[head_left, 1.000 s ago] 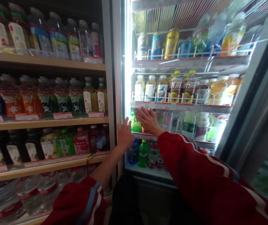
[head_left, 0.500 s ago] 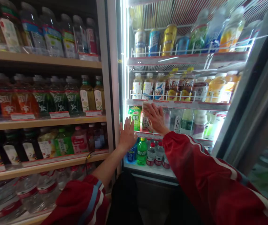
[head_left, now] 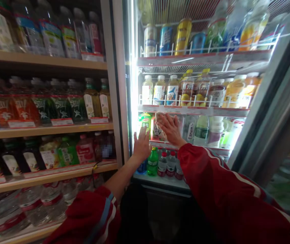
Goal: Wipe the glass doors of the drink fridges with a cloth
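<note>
My right hand reaches into the open, lit fridge and presses a pale cloth flat against a red-labelled bottle on the third shelf. Its fingers lie stretched over the cloth. My left hand is open with fingers up, palm toward the green bottle at the shelf's left end, by the fridge frame. Both arms wear red sleeves with stripes.
The fridge shelves hold cans, juice and tea bottles; small bottles stand on the bottom shelf. The glass door hangs open at right. Wooden shelves at left carry several rows of drink bottles.
My left hand has moved right and up from the fridge frame toward the green bottle. My right hand and the cloth have shifted slightly right along the third shelf, uncovering the green bottle.
</note>
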The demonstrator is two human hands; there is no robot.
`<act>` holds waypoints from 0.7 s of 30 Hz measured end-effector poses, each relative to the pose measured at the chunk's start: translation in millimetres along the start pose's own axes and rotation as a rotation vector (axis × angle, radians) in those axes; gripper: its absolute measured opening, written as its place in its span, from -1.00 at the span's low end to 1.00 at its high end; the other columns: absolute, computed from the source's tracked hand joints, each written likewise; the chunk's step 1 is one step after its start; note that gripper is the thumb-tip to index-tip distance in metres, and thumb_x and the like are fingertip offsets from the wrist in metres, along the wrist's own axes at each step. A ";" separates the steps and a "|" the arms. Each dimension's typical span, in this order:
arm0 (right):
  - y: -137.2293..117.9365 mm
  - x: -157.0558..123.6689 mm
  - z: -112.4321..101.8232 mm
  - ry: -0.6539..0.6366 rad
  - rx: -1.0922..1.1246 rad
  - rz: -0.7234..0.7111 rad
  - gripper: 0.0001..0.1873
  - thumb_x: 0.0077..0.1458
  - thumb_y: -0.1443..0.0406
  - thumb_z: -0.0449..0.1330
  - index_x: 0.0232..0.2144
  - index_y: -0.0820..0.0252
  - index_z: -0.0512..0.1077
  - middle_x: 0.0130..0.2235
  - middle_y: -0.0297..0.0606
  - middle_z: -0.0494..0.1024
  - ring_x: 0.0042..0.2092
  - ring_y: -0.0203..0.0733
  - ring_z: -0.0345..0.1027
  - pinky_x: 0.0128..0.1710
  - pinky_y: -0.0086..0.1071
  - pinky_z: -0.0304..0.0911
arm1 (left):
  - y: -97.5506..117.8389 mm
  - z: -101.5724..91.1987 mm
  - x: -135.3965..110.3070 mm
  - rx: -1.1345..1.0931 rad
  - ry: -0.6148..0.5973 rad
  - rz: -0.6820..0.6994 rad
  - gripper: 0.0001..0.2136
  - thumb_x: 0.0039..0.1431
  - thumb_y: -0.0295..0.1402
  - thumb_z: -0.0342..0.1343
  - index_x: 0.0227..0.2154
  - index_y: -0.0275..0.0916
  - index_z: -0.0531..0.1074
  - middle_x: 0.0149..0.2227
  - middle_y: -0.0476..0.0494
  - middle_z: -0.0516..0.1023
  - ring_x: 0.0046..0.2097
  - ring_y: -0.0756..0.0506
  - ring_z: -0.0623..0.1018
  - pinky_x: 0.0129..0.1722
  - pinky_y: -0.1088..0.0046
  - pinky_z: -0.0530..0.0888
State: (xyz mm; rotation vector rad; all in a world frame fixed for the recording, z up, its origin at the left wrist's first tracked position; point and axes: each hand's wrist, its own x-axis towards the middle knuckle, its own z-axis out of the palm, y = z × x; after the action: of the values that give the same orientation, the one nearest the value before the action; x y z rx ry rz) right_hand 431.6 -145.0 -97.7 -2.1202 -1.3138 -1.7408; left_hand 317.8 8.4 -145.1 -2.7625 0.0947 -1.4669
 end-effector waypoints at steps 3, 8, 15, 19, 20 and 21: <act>-3.3 -9.4 1.3 -0.018 0.003 -0.057 -0.55 0.12 0.33 0.11 0.07 -0.04 0.29 0.27 -0.32 0.14 0.35 -0.13 -0.35 0.28 0.02 -0.47 | 4.1 1.7 0.1 0.007 -0.005 0.021 -0.41 0.01 -0.45 0.03 0.16 -0.38 0.10 0.28 -0.39 0.03 0.32 -0.25 -0.03 0.23 -0.06 0.01; 1.0 -16.1 -0.1 -0.014 -0.008 -0.103 -0.60 0.12 0.33 0.10 0.03 0.00 0.33 0.25 -0.28 0.18 0.35 -0.13 -0.31 0.27 0.02 -0.49 | 9.4 4.4 0.9 0.008 -0.015 0.032 -0.42 0.02 -0.43 0.02 0.16 -0.37 0.11 0.28 -0.38 0.02 0.32 -0.25 -0.02 0.24 -0.05 0.00; -3.7 -12.9 -3.6 0.031 -0.038 -0.019 -0.48 0.11 0.34 0.06 0.15 0.05 0.20 0.27 -0.24 0.14 0.35 -0.11 -0.31 0.27 0.04 -0.49 | 17.5 10.2 -1.0 -0.076 0.023 0.067 -0.44 0.03 -0.46 0.01 0.15 -0.38 0.12 0.26 -0.40 0.08 0.31 -0.26 0.02 0.23 -0.07 0.01; -8.6 -13.7 -1.1 0.034 -0.033 -0.005 -0.51 0.17 0.28 0.00 0.16 0.14 0.17 0.24 -0.18 0.20 0.33 -0.11 -0.18 0.27 0.00 -0.43 | 29.8 10.8 7.0 -0.189 0.112 0.176 -0.47 0.06 -0.49 -0.06 0.15 -0.36 0.11 0.25 -0.37 0.13 0.30 -0.20 0.05 0.25 0.00 0.02; -8.1 -13.9 -0.5 0.041 -0.022 0.009 -0.51 0.18 0.27 -0.03 0.17 0.16 0.16 0.23 -0.16 0.22 0.32 -0.12 -0.16 0.28 -0.01 -0.41 | 33.2 11.8 10.6 -0.223 0.135 0.195 -0.48 0.08 -0.50 -0.09 0.15 -0.36 0.10 0.24 -0.35 0.14 0.30 -0.18 0.07 0.25 0.03 0.03; -6.9 -14.3 -0.1 0.044 -0.007 0.028 -0.51 0.20 0.26 -0.05 0.18 0.17 0.14 0.23 -0.14 0.22 0.32 -0.13 -0.15 0.28 -0.02 -0.39 | 36.5 13.5 14.5 -0.258 0.156 0.209 -0.49 0.09 -0.51 -0.11 0.15 -0.36 0.11 0.24 -0.35 0.15 0.30 -0.15 0.08 0.26 0.07 0.05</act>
State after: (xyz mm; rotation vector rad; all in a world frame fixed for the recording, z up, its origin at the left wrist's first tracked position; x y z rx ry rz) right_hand 427.4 -148.6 -112.7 -2.0818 -1.2624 -1.7726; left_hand 335.3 -29.1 -142.1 -2.7114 0.5945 -1.7152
